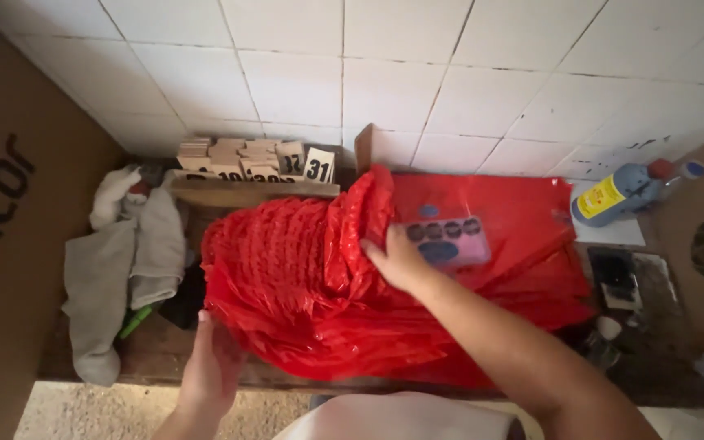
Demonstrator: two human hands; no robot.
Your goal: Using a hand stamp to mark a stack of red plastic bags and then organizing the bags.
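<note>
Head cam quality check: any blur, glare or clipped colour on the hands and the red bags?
Head view: soft all over, both hands slightly smeared, right hand more than left hand; red plastic bags oversaturated, folds merging; mild sheen on flat bags, no hard glare; light diffuse, shadows weak.

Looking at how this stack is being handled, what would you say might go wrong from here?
The red bags bulge past the bench's front edge by the left hand; being slick plastic, some may slide off. The right hand presses only the folded middle, so the flat bags behind could shift. The blue bottle lies on its side close to the stack and might get nudged.
</note>
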